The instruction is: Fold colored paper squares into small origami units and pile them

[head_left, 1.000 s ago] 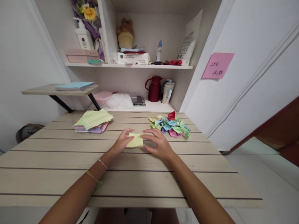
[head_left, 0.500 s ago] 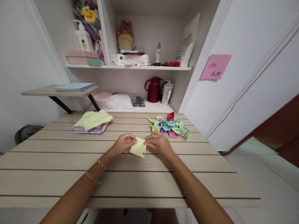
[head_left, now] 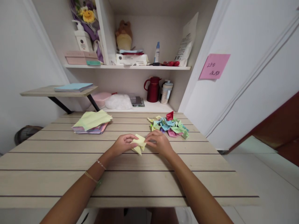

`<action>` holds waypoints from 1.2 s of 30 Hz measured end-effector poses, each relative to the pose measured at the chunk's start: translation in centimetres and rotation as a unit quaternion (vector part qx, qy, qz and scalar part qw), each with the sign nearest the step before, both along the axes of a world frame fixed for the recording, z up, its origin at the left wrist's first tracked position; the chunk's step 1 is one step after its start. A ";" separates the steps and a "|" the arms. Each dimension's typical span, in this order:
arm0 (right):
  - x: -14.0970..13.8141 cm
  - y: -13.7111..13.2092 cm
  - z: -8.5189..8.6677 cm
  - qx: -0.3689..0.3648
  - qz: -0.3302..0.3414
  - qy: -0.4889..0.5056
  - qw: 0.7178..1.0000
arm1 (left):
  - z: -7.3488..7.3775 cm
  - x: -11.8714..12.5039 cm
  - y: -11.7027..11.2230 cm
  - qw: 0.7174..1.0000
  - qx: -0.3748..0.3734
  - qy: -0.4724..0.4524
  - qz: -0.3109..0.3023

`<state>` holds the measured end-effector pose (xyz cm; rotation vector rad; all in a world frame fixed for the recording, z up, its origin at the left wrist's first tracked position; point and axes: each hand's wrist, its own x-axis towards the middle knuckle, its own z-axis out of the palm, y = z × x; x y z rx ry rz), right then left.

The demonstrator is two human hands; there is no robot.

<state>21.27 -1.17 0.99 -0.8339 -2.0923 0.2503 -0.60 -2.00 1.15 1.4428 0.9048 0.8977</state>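
A partly folded piece of yellow paper point(head_left: 139, 142) is held just above the slatted table, with several creased flaps showing. My left hand point(head_left: 123, 145) pinches its left side between thumb and fingers. On the right side, the fingertips of my right hand point(head_left: 159, 142) close on the paper's edge. Just beyond my right hand lies a heap of folded paper boats point(head_left: 171, 124) in blue, green, pink, yellow and red. A stack of square paper sheets point(head_left: 92, 120), yellow on top, sits at the left beyond my left hand.
Blue paper point(head_left: 74, 86) lies on a small raised shelf point(head_left: 42, 91) at the left. Behind the table, a cabinet holds a dark red jug point(head_left: 153, 89), a pale cup point(head_left: 166, 92) and a white plastic bag point(head_left: 119, 102). A pink note point(head_left: 214, 66) is stuck on the right wall.
The yellow paper has gone from a flatter square to a shape with its flaps opened out. Both hands stay on it, nearly in the same place.
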 end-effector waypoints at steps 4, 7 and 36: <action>-0.3 -0.4 0.4 -0.098 0.033 0.091 0.991 | 0.3 0.1 0.3 0.997 0.032 -0.006 0.077; -0.5 -0.4 0.3 -0.228 0.058 0.168 0.957 | 0.7 0.0 0.1 0.996 0.028 -0.024 0.078; -1.1 -0.7 0.5 -0.301 0.077 0.294 0.904 | 0.2 0.1 0.2 0.995 -0.006 -0.075 0.060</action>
